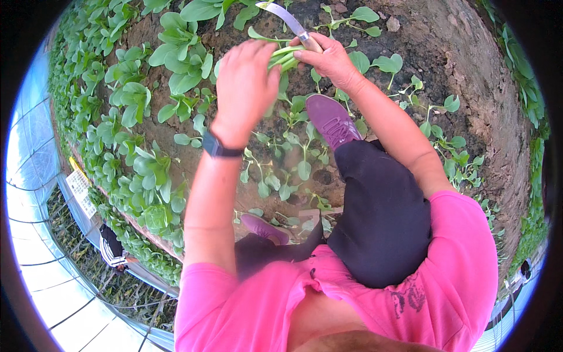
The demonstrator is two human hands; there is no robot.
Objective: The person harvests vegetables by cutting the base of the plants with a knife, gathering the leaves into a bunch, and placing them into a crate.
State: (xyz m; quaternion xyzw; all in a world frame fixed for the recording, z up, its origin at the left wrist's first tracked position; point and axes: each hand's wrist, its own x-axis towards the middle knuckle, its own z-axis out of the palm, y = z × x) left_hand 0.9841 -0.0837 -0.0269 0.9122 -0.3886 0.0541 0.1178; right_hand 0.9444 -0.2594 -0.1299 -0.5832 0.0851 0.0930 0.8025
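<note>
My right hand [330, 60] is closed round the wooden handle of a small curved knife [287, 19], its blade pointing up and to the left. Between my hands lies a leafy green plant [285, 58] with pale green stems. My left hand [248, 79], back upward and slightly blurred, is curled over the plant's leafy side; the palm is hidden. The stem ends lie close to the fingers of my right hand, below the knife handle. Both hands are above the soil at the top of the view.
Dense rows of leafy greens [153, 176] grow on the left. Small scattered seedlings [287, 182] stand around my purple shoes [334, 120]. Bare brown soil [469, 64] stretches along the right. Another person [111, 246] is far off at lower left, near a white sign [80, 192].
</note>
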